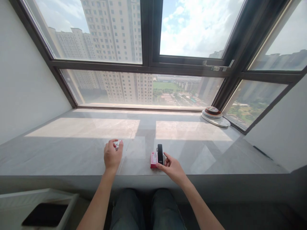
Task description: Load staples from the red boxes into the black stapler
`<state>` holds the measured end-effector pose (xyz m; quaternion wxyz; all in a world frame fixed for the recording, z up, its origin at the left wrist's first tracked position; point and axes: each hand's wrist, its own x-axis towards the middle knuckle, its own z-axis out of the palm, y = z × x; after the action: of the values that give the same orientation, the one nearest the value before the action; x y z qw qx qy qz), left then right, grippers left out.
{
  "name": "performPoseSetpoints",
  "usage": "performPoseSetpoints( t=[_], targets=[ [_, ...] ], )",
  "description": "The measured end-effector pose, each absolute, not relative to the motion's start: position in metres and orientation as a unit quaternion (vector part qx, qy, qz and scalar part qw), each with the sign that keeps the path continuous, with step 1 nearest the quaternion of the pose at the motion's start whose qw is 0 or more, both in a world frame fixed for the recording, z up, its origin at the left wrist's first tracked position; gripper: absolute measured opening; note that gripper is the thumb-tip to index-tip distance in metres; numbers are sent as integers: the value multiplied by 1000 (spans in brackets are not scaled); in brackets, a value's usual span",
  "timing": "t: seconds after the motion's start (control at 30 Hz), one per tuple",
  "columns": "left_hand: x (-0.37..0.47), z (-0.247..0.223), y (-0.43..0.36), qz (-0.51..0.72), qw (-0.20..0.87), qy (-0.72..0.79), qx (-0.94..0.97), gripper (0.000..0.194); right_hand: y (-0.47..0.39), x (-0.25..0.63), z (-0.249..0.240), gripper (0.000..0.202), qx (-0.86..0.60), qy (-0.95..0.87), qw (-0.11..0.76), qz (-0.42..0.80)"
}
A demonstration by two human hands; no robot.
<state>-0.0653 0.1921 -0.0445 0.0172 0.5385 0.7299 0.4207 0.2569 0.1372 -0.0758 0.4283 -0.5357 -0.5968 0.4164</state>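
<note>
My left hand (pixel 113 156) is closed over the sill, thumb and fingers pinching a small white-and-pink object (pixel 117 145). Most of that object is hidden, so its kind cannot be made out. To the right stands a black stapler (pixel 160 153), its long side pointing away from me. A small red-and-white box (pixel 153 158) is right beside the stapler's left side. My right hand (pixel 170 166) curls around the stapler's near end, the thumb crossing in front by the box's corner and the index finger along the right side.
The grey marble-like windowsill (pixel 79 153) has bright sun patches. A stack of plates (pixel 213 115) sits in the far right corner by the window frame (pixel 187 71). A thin dark strip (pixel 262 152) lies along the right wall. Below left is a white tray-like container (pixel 72 204) with a black panel.
</note>
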Motion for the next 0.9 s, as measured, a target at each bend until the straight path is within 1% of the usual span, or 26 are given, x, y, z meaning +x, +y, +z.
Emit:
performPoseSetpoints(
  t=[0.03,0.07,0.1,0.17,0.37,0.47,0.57,0.7,0.8,0.9],
  targets=[
    [-83,-45,200,381,18,772,508,55,135,256,-73,72,-535,-614,413,409],
    [-96,-47,208,329,59,791,512,56,134,255,-69,65,-532,-630,398,401],
    [-103,-48,215,286,94,790,533,55,134,254,-66,58,-529,-645,385,395],
    [-100,-53,228,249,136,763,580,51,134,251,-59,49,-525,-665,369,383],
    [-8,-60,235,242,178,646,701,43,144,244,-55,44,-525,-689,355,351],
    [27,-61,221,238,186,601,740,41,150,240,-58,49,-520,-698,349,347],
    [42,-64,206,235,181,601,742,43,155,237,-62,51,-513,-704,344,351],
    [53,-69,200,228,166,614,737,43,159,244,-64,47,-505,-716,334,348],
    [75,-72,205,218,164,609,745,41,162,264,-61,45,-506,-699,335,378],
    [119,-71,216,211,174,603,750,44,167,302,-55,37,-535,-660,344,399]
  ],
)
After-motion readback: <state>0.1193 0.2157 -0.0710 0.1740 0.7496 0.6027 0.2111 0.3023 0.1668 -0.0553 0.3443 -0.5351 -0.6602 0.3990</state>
